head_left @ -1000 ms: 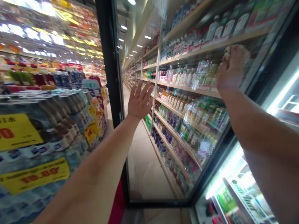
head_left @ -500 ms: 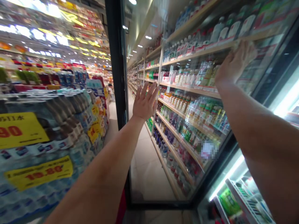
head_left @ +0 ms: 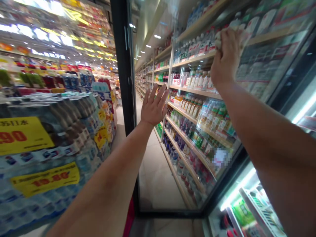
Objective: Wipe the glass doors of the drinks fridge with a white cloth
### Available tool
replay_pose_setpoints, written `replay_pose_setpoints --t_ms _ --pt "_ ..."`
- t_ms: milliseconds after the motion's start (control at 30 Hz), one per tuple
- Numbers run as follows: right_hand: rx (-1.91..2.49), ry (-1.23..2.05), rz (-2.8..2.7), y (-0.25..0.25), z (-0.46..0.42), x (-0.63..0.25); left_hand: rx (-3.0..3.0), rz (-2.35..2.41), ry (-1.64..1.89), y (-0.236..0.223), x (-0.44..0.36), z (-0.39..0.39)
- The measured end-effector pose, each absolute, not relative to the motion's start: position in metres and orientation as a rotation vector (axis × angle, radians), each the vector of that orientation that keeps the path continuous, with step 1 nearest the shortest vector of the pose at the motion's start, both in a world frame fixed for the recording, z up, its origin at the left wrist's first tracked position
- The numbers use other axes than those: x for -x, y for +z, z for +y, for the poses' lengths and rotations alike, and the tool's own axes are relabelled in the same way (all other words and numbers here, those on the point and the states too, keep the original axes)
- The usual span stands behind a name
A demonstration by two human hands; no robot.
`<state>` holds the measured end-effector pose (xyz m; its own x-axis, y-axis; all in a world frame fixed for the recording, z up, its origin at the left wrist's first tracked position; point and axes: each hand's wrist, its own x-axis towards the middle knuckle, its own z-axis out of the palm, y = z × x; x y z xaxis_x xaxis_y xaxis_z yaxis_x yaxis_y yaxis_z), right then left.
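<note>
Hands are standing well apart on the glass door [head_left: 187, 115]. Left hand [head_left: 154, 107] is lying at mid-height, near the door's left edge, fingers spread and straight; I'm not able to confirm full palm contact. Right hand [head_left: 227, 54] is sitting higher and farther right, fingers bent over a pale cloth [head_left: 217, 42], and I'm pressing that against the pane. Cloth is mostly hiding under the hand, poking out left of the fingers; it's sitting well apart from the left hand.

Materials: cloth is looking soft and bunched, a bit blurred. Door is showing a tall, flat, glossy pane in a straight black frame [head_left: 123, 65]. In the glass I'm seeing wood-edged shelves [head_left: 204, 18] running to the far end, carrying capped bottles [head_left: 191, 104], some clear, some coloured; can't tell reflection from see-through.

Near right, a smooth bright green pack [head_left: 243, 212] is sitting beside a white wire rack [head_left: 265, 210], next to a glowing light strip [head_left: 237, 190]. On the left, wrapped bottles are forming a ribbed, shiny stack [head_left: 54, 113], with flat yellow price signs [head_left: 46, 179] hanging across its front. Pale floor [head_left: 120, 118] is running between stack and door.
</note>
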<state>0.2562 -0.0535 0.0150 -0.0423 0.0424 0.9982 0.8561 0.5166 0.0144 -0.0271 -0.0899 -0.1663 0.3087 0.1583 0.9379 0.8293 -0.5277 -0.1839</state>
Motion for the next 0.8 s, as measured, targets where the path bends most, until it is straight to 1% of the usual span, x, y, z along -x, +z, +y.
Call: replay_pose_setpoints --t_ms 100,200,300,367,467,533,633,700,800 --pt "0.742 -0.914 -1.725 0.008 -0.054 -0.231 1.870 -0.871 -1.237 -0.166 0.027 -0.090" --pt "0.679 -0.977 -1.885 0.016 -0.060 -0.218 1.862 -0.875 -1.225 -0.167 0.027 -0.089" --pt "0.753 -0.971 -1.724 0.031 -0.065 -0.220 1.840 -0.873 -1.210 -0.167 0.027 -0.088" --pt "0.825 -0.944 -1.578 0.032 -0.067 -0.218 1.827 -0.871 -1.202 -0.167 0.027 -0.087" --pt "0.779 -0.994 -1.654 0.010 -0.071 -0.202 1.827 -0.885 -1.192 -0.167 0.027 -0.087" --pt "0.656 -1.034 -1.896 -0.010 -0.074 -0.188 1.838 -0.899 -1.190 -0.166 0.026 -0.086" --pt "0.545 -0.977 -2.179 -0.024 -0.075 -0.180 1.853 -0.903 -1.192 -0.166 0.026 -0.085" --pt "0.564 -0.940 -2.164 -0.022 -0.072 -0.187 1.856 -0.894 -1.191 -0.166 0.027 -0.082" --pt "0.611 -0.933 -1.966 -0.019 -0.066 -0.202 1.863 -0.884 -1.194 -0.167 0.028 -0.078"
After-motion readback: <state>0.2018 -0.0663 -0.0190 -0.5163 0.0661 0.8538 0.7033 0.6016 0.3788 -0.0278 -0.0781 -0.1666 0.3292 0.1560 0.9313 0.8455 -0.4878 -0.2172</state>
